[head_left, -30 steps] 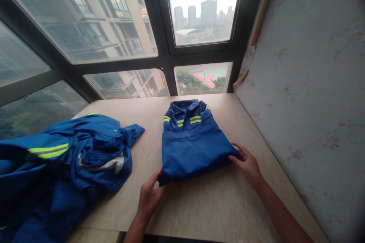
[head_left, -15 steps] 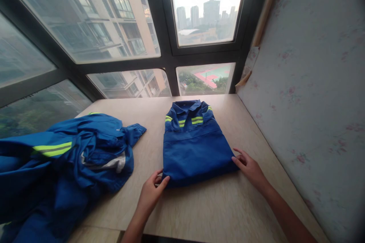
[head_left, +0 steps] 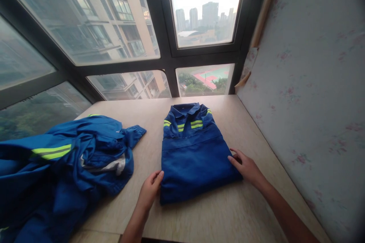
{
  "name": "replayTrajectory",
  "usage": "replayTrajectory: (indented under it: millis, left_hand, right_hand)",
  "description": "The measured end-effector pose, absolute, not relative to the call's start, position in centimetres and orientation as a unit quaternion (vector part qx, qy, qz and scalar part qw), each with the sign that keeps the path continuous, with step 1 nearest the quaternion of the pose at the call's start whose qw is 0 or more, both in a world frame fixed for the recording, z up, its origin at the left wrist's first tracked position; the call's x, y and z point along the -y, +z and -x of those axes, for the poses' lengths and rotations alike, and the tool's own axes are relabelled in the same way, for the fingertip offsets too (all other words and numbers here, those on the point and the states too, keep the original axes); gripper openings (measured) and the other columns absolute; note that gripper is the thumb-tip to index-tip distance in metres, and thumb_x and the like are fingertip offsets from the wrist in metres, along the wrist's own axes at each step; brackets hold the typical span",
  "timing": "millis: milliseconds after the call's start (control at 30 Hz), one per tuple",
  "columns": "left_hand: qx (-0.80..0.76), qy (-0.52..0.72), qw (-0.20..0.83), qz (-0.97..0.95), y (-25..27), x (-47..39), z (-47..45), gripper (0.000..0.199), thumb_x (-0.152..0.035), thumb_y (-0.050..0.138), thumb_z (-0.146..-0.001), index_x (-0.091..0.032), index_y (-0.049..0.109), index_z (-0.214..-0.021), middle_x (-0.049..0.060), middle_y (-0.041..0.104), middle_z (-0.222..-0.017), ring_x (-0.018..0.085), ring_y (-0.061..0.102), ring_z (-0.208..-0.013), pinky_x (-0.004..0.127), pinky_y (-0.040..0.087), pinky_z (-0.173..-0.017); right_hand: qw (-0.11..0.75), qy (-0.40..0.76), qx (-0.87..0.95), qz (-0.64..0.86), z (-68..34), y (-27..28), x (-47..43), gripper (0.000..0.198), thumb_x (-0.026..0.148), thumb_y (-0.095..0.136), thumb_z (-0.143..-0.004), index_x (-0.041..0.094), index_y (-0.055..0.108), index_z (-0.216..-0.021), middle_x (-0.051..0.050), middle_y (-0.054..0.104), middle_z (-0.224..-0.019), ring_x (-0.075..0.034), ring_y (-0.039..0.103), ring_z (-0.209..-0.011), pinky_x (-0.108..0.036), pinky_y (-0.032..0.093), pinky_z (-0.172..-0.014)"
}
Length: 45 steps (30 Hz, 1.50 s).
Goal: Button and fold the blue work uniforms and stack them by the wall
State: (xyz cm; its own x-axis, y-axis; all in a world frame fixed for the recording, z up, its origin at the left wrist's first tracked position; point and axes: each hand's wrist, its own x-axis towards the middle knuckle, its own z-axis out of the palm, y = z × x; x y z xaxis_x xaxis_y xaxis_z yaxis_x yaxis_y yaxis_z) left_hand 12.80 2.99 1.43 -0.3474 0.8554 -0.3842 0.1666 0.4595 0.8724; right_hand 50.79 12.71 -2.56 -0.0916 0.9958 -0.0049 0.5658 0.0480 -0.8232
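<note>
The folded blue garment is lying on the pale tabletop, collar facing the window. The left hand and right hand are meeting its side edges; whether either is gripping cannot be told.

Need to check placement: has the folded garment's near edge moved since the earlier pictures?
Yes: the near edge of the folded garment has moved toward the camera, farther from the window frame.

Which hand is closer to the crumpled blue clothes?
Left. The left hand is to the right of the crumpled clothes, apart from them; the right hand is farther, at the right edge of the folded garment.
</note>
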Motion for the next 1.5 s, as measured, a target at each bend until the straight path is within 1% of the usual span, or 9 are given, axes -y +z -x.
replayTrajectory:
  millis: [200,433,567,667,867,967,1067,1233,1500]
  left_hand:
    - [-0.662,0.502,0.47,-0.298,0.8,-7.4,-14.7,0.034,-0.036,0.064,-0.077,-0.016,0.061,-0.105,0.012,0.073,-0.105,0.025,0.068,-0.1,0.038,0.054,-0.09]
    - [-0.777,0.441,0.178,-0.413,-0.5,-6.6,-15.2,0.044,-0.045,0.051,-0.086,-0.018,0.058,-0.12,0.014,0.065,-0.122,0.032,0.058,-0.119,0.043,0.045,-0.103]
    - [-0.794,0.369,0.091,-0.475,1.0,-7.2,-15.5,0.055,-0.032,0.051,-0.086,-0.015,0.044,-0.138,0.018,0.054,-0.135,0.033,0.053,-0.124,0.048,0.042,-0.105]
    - [-0.733,0.361,-0.002,-0.577,3.0,-9.4,-17.0,0.048,-0.027,0.048,-0.087,-0.016,0.051,-0.134,0.016,0.052,-0.137,0.033,0.045,-0.131,0.049,0.033,-0.112]
    - [-0.594,0.256,0.085,-0.758,3.7,-18.3,-22.7,0.043,-0.015,0.037,-0.091,-0.013,0.058,-0.129,0.015,0.057,-0.136,0.026,0.048,-0.13,0.041,0.035,-0.112]
    - [-0.62,0.231,0.081,-0.745,2.4,-22.6,-24.1,0.039,-0.019,0.047,-0.091,-0.011,0.058,-0.128,0.02,0.054,-0.138,0.03,0.045,-0.132,0.046,0.032,-0.112]
    - [-0.653,0.213,0.07,-0.723,1.4,-25.1,-23.9,0.036,-0.031,0.056,-0.092,-0.017,0.058,-0.125,0.015,0.055,-0.135,0.027,0.053,-0.122,0.048,0.043,-0.104]
    - [-0.663,0.208,0.073,-0.716,0.3,-26.1,-22.9,0.04,-0.037,0.06,-0.091,-0.015,0.056,-0.124,0.011,0.058,-0.124,0.023,0.06,-0.106,0.044,0.053,-0.089]
    - [-0.667,0.186,0.03,-0.721,1.0,-24.8,-22.6,0.041,-0.038,0.059,-0.091,-0.017,0.055,-0.125,0.01,0.057,-0.127,0.023,0.059,-0.109,0.046,0.052,-0.091]
  right_hand:
    - [0.336,0.325,0.648,0.602,-47.6,-1.6,-18.2,0.052,0.048,0.053,-0.086,0.018,0.058,-0.128,-0.011,0.07,-0.104,-0.025,0.067,-0.091,-0.038,0.051,-0.084]
    - [0.427,0.278,0.647,0.568,-46.7,-2.6,-19.2,0.048,0.027,0.048,-0.086,0.021,0.052,-0.133,-0.007,0.068,-0.103,-0.019,0.066,-0.083,-0.036,0.054,-0.079]
    - [0.406,0.139,0.69,0.583,-46.4,-2.6,-18.9,0.045,0.02,0.047,-0.085,0.018,0.056,-0.129,-0.013,0.063,-0.114,-0.027,0.061,-0.101,-0.045,0.051,-0.091]
    - [0.397,0.055,0.735,0.547,-45.1,-1.4,-19.1,0.043,0.015,0.042,-0.088,0.019,0.057,-0.128,-0.013,0.061,-0.121,-0.028,0.055,-0.112,-0.046,0.045,-0.099]
    - [0.348,0.036,0.804,0.481,-41.3,-2.3,-19.9,0.049,0.009,0.04,-0.086,0.018,0.056,-0.131,-0.011,0.059,-0.131,-0.028,0.049,-0.125,-0.047,0.037,-0.108]
    - [0.342,0.029,0.803,0.488,-40.9,-4.0,-20.1,0.05,0.008,0.042,-0.084,0.017,0.056,-0.132,-0.011,0.056,-0.137,-0.028,0.046,-0.129,-0.05,0.033,-0.11]
    - [0.344,0.03,0.803,0.486,-41.2,-4.5,-20.3,0.049,0.009,0.042,-0.085,0.016,0.056,-0.131,-0.01,0.056,-0.137,-0.027,0.046,-0.13,-0.049,0.033,-0.111]
    - [0.348,0.035,0.803,0.483,-41.3,-4.0,-20.2,0.048,0.01,0.042,-0.087,0.019,0.057,-0.131,-0.009,0.057,-0.137,-0.025,0.047,-0.13,-0.047,0.034,-0.112]
    - [0.384,0.037,0.787,0.481,-41.0,-4.5,-20.4,0.041,0.009,0.042,-0.087,0.016,0.063,-0.122,-0.01,0.061,-0.131,-0.025,0.051,-0.126,-0.047,0.037,-0.109]
